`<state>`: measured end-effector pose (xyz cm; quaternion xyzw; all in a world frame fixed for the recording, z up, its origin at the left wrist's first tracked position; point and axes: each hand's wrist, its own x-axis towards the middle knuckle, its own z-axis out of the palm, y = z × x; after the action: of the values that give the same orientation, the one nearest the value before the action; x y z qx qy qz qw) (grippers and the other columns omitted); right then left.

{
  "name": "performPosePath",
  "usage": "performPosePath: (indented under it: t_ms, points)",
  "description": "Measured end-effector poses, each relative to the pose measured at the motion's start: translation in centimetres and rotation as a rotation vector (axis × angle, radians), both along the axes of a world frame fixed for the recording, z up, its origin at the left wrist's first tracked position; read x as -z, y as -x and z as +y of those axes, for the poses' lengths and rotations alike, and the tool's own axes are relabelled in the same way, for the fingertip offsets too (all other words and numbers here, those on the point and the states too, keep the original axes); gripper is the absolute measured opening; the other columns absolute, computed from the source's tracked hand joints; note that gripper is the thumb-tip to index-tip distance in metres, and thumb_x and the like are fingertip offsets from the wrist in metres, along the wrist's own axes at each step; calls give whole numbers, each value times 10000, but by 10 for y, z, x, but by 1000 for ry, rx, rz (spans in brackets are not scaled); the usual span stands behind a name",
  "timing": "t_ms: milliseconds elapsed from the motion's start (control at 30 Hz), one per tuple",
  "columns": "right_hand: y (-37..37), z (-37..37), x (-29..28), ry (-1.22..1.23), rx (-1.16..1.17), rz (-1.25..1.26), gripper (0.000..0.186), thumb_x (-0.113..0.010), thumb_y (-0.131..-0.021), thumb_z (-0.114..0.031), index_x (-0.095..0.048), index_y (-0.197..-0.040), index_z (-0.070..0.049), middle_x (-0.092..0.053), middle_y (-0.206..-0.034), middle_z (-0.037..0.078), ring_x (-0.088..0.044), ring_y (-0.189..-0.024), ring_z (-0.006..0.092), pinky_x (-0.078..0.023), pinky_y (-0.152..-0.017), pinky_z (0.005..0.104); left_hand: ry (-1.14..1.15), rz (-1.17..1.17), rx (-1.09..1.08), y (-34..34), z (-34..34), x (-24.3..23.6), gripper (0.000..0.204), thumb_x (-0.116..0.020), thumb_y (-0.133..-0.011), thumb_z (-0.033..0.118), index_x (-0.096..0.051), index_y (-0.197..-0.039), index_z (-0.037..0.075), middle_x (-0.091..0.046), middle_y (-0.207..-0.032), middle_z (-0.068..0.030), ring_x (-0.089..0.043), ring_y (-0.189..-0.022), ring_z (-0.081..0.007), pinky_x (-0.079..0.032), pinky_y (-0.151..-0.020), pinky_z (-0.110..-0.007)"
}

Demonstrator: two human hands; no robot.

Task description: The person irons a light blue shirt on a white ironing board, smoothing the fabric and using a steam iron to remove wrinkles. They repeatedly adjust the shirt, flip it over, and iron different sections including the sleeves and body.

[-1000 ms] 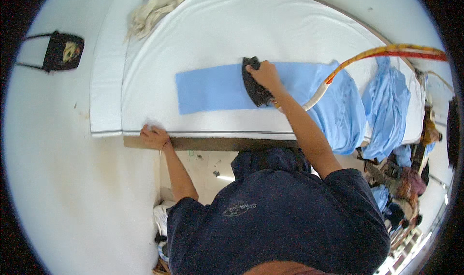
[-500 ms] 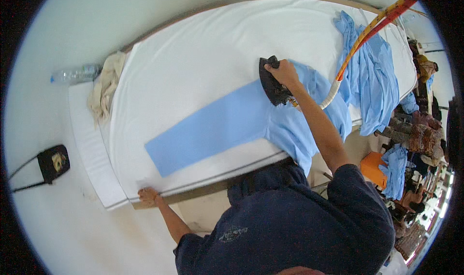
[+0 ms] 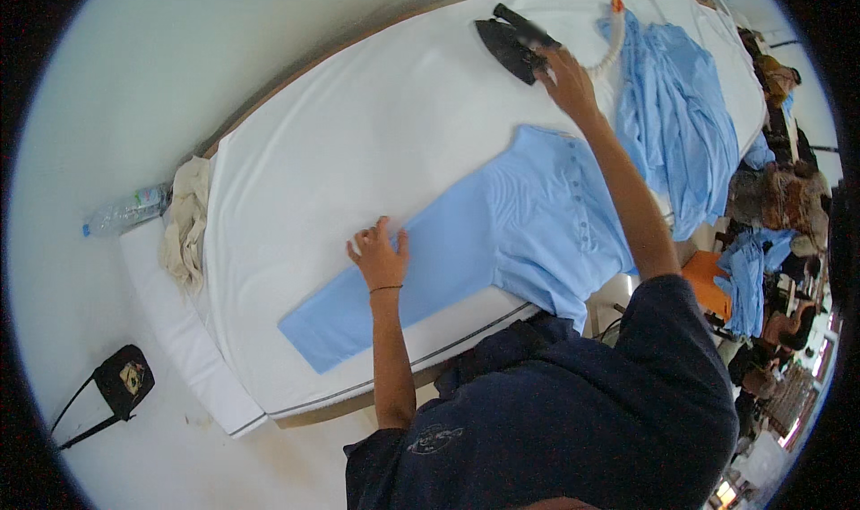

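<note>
A light blue shirt lies on the white padded ironing table, one sleeve stretched flat toward the left and its buttoned part at the right. My left hand is over the sleeve's far edge, fingers spread and holding nothing. Beyond the shirt, a black iron rests near the table's far side, its handle bare. My right hand is at the iron's rear end with fingers apart; whether the fingertips still touch it is hard to see. A pale wrapped cord runs up from behind the iron.
More light blue garments are heaped at the table's right end. At the left end lie a crumpled cream cloth and a clear plastic bottle. A black strapped bag is at far left; an orange panel stands beyond the right edge.
The iron went from the shirt to the table's far side, and my right hand's grip on its handle loosened. My left hand moved from the table's front edge to the sleeve. The shirt body lies flatter.
</note>
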<state>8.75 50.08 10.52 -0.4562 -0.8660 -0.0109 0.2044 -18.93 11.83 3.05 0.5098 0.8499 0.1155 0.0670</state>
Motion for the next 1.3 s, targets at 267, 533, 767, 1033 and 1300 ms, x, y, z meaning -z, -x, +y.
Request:
performPosePath:
  t_ms: [267,533,767,1033,1300]
  points:
    - [-242,-260,116,148,413,70,417,-650,-961,-282,-563,-1205,45,-504,-1395,267,-453,-1318,444,-381,-1080,503,-177,-285,20,-46,-54,-22,274,-591,-980,272,-593,-860,26,-624,-797,-169,-631,-787,-398,-516,-719,-473]
    - [-181,-284,10,660,277,443,357,-726,-911,-306,-640,-1001,29,-693,-911,216,-658,-886,430,-506,-845,490,-268,-73,-161,-24,-207,-26,277,-589,-999,226,-664,-959,-38,-682,-949,-248,-650,-848,-430,-516,-745,-474]
    - [-323,-440,140,1441,-579,-1001,628,-858,-698,-435,-705,-1134,-11,-715,-1038,220,-673,-998,404,-523,-911,489,-37,166,-379,-52,-398,-28,271,-590,-1001,218,-623,-877,-20,-644,-804,-251,-614,-718,-433,-478,-652,-498]
    - [-433,-528,163,1171,7,-749,644,-788,-733,-538,-699,-1158,-63,-705,-1123,166,-660,-1063,374,-525,-932,483,118,73,-650,-176,-481,-34,311,-568,-1016,209,-555,-779,8,-595,-735,-244,-569,-640,-415,-444,-573,-484]
    - [-283,-268,-117,1535,-134,-151,699,-923,-675,-297,-645,-1249,-9,-710,-1031,75,-640,-984,183,-494,-914,346,-136,283,-389,11,-434,-135,275,-595,-1005,229,-640,-835,18,-615,-748,-140,-606,-669,-307,-505,-625,-415]
